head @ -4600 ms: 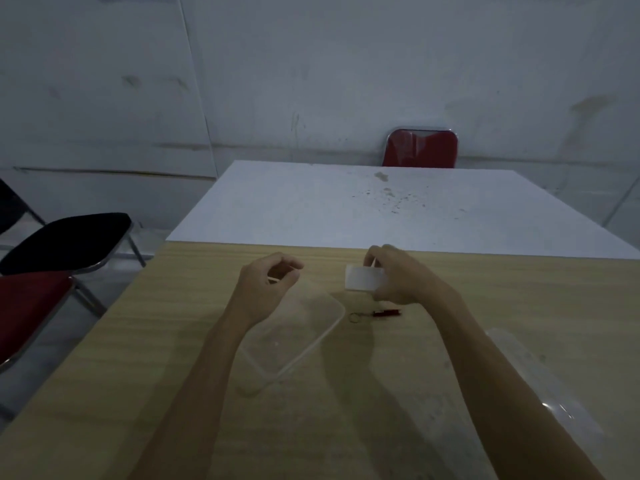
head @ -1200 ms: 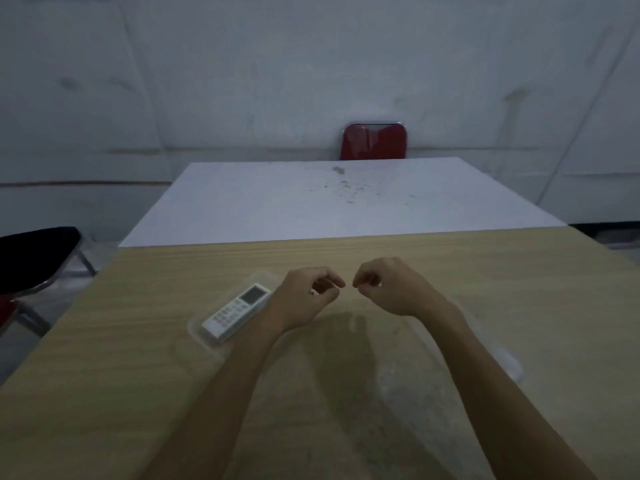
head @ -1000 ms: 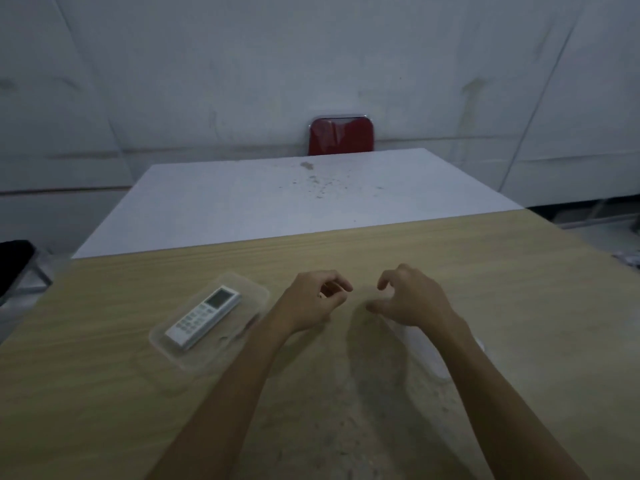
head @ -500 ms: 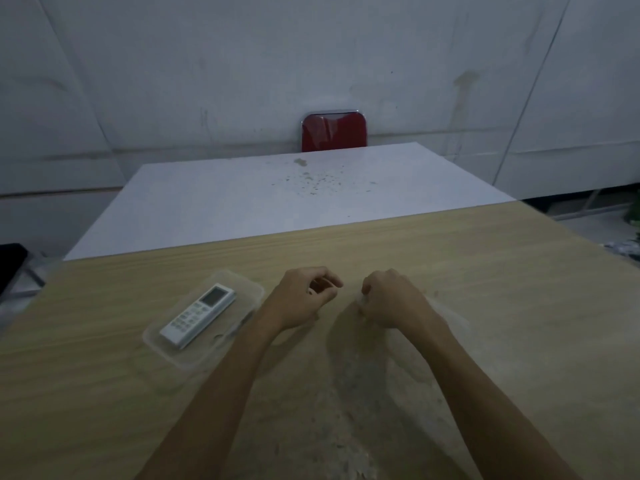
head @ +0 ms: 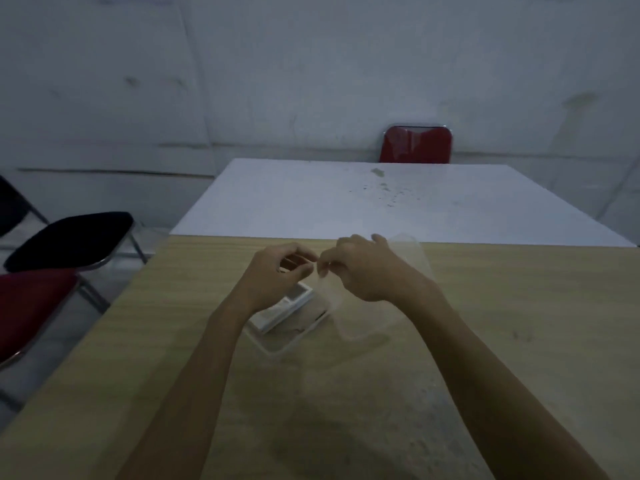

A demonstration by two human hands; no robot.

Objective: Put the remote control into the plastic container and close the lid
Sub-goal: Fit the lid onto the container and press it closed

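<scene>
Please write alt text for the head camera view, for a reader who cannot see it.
Two bare hands hold a clear lid above an open plastic container with a white remote control inside, on a wooden table. Chairs stand around.

No text, label or number is legible

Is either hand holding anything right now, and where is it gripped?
The right hand holds the clear lid in the air, fingers pinching its left edge. The left hand is curled beside that edge; whether it grips the lid cannot be told.
</scene>
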